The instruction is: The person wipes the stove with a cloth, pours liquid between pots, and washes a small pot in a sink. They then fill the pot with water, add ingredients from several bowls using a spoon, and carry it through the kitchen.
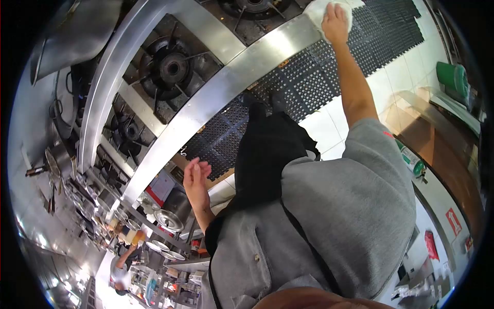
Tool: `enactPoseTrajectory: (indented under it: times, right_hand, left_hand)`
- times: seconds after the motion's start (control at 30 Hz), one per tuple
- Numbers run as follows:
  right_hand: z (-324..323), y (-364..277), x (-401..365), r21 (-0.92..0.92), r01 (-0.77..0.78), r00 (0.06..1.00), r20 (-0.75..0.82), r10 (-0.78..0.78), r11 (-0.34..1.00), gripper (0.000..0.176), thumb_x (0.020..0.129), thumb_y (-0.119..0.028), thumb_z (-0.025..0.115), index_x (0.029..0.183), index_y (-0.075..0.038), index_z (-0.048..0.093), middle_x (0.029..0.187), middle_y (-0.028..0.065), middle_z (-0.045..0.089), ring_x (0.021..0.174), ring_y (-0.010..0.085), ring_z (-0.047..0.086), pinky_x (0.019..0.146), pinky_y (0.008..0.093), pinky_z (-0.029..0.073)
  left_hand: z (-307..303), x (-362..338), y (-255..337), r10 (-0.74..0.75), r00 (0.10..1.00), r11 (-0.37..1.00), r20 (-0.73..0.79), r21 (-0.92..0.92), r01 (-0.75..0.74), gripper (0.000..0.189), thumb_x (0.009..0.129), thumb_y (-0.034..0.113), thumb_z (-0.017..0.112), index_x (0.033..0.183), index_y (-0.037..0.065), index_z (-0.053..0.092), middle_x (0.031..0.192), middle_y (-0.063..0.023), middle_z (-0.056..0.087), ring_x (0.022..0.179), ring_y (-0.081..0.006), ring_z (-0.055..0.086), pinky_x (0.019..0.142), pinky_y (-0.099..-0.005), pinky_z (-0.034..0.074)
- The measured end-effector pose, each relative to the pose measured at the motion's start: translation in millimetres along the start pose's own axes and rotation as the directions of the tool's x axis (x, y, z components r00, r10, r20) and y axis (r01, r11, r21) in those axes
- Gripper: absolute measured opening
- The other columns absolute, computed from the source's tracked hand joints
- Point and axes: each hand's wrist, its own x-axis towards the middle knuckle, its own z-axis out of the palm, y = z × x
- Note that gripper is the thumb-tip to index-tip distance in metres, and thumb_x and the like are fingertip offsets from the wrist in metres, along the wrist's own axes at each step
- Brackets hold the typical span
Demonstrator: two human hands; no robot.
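My right hand (335,24) is pressed on a white cloth (315,14) at the far end of the stove's steel front edge (247,61). The fingers cover the middle of the cloth, and part of it hangs over the edge. My left hand (196,181) is held in the air in front of the stove, near my black apron (262,159). Its fingers are loosely bent and apart, with nothing in them. Beside the steel edge, the stove has several burners, the nearest one (173,67) with a dark grate.
A black perforated rubber mat (309,77) lies on white floor tiles along the stove. Pans (56,159) and a lidded pot (170,219) stand at the left. Another person (121,270) is farther off at lower left. A green bucket (453,80) is at the right.
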Motion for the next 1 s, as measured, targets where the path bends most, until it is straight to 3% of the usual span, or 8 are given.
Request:
enactPoseTrajectory:
  times: [0.1,0.2,0.33,0.43,0.5,0.6,0.73,1.0]
  right_hand:
    - [28,-23,-25,-0.044,0.088,0.992,-0.09,-0.092,0.995,0.033,0.082,-0.011,0.042,0.112,-0.001,0.053,0.116,0.0198,0.052,0.111,0.036,0.046,0.097,0.0428,0.034]
    - [-25,-143,-101,0.501,-0.028,0.99,0.133,-0.045,0.865,0.035,0.073,-0.007,0.05,0.107,0.0,0.053,0.107,0.0163,0.055,0.106,0.0331,0.049,0.096,0.0432,0.035]
    - [-94,-262,-186,0.731,0.265,0.845,0.138,-0.516,0.629,0.034,0.072,-0.012,0.054,0.105,-0.003,0.056,0.112,0.0132,0.052,0.109,0.0292,0.048,0.097,0.0401,0.036]
    - [-61,-241,-184,0.765,0.391,0.814,-0.028,-0.58,0.512,0.029,0.077,-0.014,0.05,0.103,-0.004,0.057,0.109,0.0108,0.055,0.104,0.0256,0.052,0.091,0.0378,0.042]
    - [-72,-178,-134,0.62,0.089,0.856,0.352,-0.378,0.78,0.032,0.078,-0.015,0.051,0.107,-0.004,0.053,0.101,0.0125,0.058,0.095,0.0282,0.056,0.084,0.0398,0.045]
    - [-20,-84,-72,0.467,0.276,0.957,-0.056,-0.283,0.84,0.032,0.071,-0.014,0.055,0.101,-0.004,0.055,0.092,0.013,0.057,0.092,0.0304,0.054,0.083,0.0416,0.043]
    - [-46,-141,-93,0.425,0.21,0.917,0.226,-0.328,0.881,0.028,0.069,-0.012,0.054,0.097,-0.005,0.055,0.093,0.0122,0.056,0.095,0.03,0.052,0.087,0.0425,0.039]
    - [-38,-155,-112,0.492,0.344,0.909,0.039,-0.415,0.8,0.033,0.071,-0.016,0.057,0.103,-0.008,0.057,0.111,0.0068,0.054,0.109,0.0234,0.047,0.09,0.0401,0.039]
  left_hand:
    - [-17,-29,-28,-0.093,0.991,0.993,-0.093,-0.081,0.086,0.026,0.093,0.019,0.048,0.111,0.0,0.051,0.091,-0.01,0.06,0.082,-0.0175,0.059,0.076,-0.0289,0.048]
    - [-10,-41,-39,-0.128,0.98,0.985,-0.154,-0.132,0.109,0.025,0.094,0.019,0.047,0.109,0.001,0.051,0.09,-0.0088,0.06,0.081,-0.0173,0.059,0.075,-0.0289,0.048]
    - [21,-42,-35,-0.106,0.993,0.99,-0.058,-0.097,0.1,0.026,0.093,0.019,0.048,0.112,0.0,0.05,0.091,-0.0103,0.06,0.081,-0.0174,0.059,0.075,-0.0284,0.049]
    - [23,-45,-37,-0.038,0.999,0.998,-0.003,-0.052,0.038,0.027,0.094,0.019,0.047,0.114,0.0,0.049,0.092,-0.0103,0.06,0.081,-0.017,0.059,0.076,-0.0286,0.049]
    - [15,-55,-44,-0.032,0.999,0.996,-0.021,-0.081,0.031,0.027,0.094,0.019,0.047,0.114,0.0,0.049,0.091,-0.0099,0.06,0.081,-0.0165,0.059,0.076,-0.0285,0.049]
    - [-11,-73,-74,-0.118,0.976,0.984,-0.183,-0.154,0.091,0.027,0.094,0.023,0.046,0.11,0.002,0.05,0.089,-0.0087,0.06,0.077,-0.0158,0.059,0.072,-0.0276,0.049]
    - [-27,-81,-103,-0.222,0.942,0.945,-0.254,-0.293,0.144,0.026,0.094,0.025,0.046,0.108,0.003,0.051,0.087,-0.0085,0.06,0.075,-0.0171,0.059,0.07,-0.0282,0.049]
    - [-28,-43,-58,-0.02,1.0,0.988,0.014,-0.155,0.022,0.027,0.095,0.022,0.044,0.111,0.002,0.05,0.089,-0.0109,0.06,0.079,-0.0173,0.059,0.072,-0.0291,0.049]
